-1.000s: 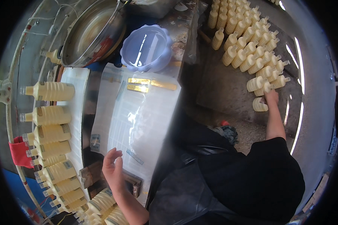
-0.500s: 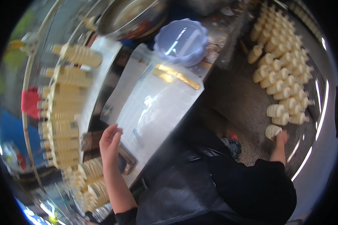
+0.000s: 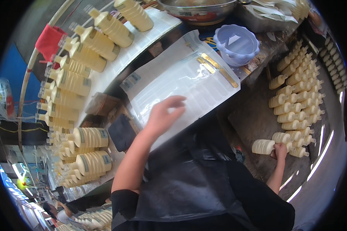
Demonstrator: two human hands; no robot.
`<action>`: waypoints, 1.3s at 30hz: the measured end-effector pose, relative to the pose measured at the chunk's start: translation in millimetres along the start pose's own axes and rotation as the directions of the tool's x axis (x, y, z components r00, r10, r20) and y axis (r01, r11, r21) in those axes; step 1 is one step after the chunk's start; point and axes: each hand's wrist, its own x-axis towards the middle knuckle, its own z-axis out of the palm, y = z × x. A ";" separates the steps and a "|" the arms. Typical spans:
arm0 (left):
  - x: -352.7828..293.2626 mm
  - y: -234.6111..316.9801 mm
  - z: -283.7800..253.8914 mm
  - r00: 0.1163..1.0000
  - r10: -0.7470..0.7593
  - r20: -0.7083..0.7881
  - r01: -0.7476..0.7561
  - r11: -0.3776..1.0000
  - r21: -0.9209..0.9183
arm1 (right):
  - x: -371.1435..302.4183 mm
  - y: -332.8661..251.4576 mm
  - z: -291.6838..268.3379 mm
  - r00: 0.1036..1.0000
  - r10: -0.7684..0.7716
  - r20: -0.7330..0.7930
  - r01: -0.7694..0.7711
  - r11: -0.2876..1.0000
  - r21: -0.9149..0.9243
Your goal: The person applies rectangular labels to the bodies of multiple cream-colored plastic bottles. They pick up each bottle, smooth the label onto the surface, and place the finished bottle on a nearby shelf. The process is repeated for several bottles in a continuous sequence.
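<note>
Since the preceding frames, the right hand [image 3: 280, 151] has closed around a cream ribbed bottle [image 3: 263, 146] and lifted it beside the floor rows [image 3: 297, 92], while the left hand [image 3: 164, 117], open-fingered, has moved onto the label sheet [image 3: 181, 81]

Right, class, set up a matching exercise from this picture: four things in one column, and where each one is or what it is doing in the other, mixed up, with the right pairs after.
Things:
1. left hand
2. right hand
3. lilac plastic bowl
4. red cloth

Places or states:
A. hangs on the curved rail at upper left
B. rests, fingers spread, on the clear plastic sheet
C. grips a cream bottle at the end of the rows on the floor
D. sits empty beside the sheet's far corner

Pairs: 1-B, 2-C, 3-D, 4-A
</note>
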 end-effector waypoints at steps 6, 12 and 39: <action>-4.8 10.0 30.6 0.935 0.334 0.114 -0.346 0.932 0.107 | -124.5 -282.1 -160.3 0.830 -0.488 0.270 0.448 0.872 0.197; -37.3 13.7 14.6 0.822 0.552 0.136 -0.560 0.828 0.021 | -197.3 -462.3 -220.7 0.077 -0.970 0.230 0.937 0.150 0.317; -133.5 -122.2 -126.9 0.657 -0.414 -0.630 -0.004 0.833 -0.553 | -351.0 -606.5 73.7 0.107 -0.861 0.497 0.590 0.457 0.666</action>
